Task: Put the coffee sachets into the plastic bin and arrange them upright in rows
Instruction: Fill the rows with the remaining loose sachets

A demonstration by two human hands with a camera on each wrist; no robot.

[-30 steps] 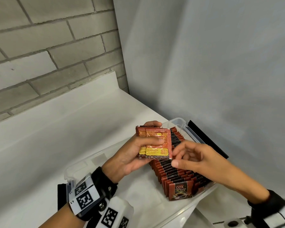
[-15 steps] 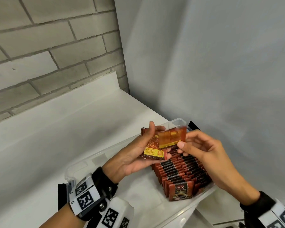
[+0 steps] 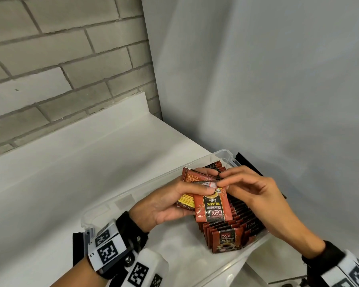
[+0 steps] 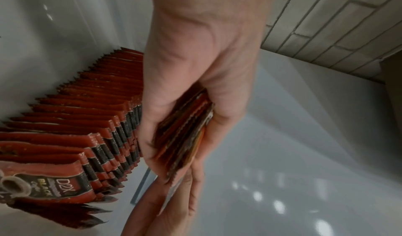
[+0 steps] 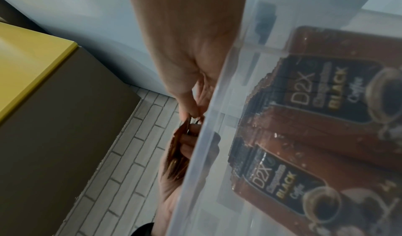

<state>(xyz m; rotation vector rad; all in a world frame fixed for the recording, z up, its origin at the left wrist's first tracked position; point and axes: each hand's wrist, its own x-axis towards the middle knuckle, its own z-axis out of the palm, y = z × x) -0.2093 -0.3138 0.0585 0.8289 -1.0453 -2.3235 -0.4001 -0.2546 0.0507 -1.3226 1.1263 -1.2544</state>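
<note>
A clear plastic bin (image 3: pixel 104 206) sits on the white counter. Rows of red and black coffee sachets (image 3: pixel 228 239) stand upright along its right side, also seen as sachet rows (image 4: pixel 71 127) in the left wrist view. My left hand (image 3: pixel 168 204) grips a small stack of sachets (image 3: pixel 190 179) above the bin; the same stack (image 4: pixel 185 136) shows between its fingers and thumb. My right hand (image 3: pixel 251 189) pinches the top edge of one sachet (image 3: pixel 212 206), which hangs upside down with its printed face towards me, in front of the stack.
A grey brick wall (image 3: pixel 60 69) runs behind the white counter (image 3: pixel 71 162) and a pale panel (image 3: pixel 257 90) rises close on the right. The bin's left half is bare. A black edge (image 3: pixel 249 164) shows behind the bin. A yellow-topped box (image 5: pixel 32 67) appears in the right wrist view.
My right hand took one sachet off the stack in my left hand and turned it over; it now hangs upside down with the printed front showing.
</note>
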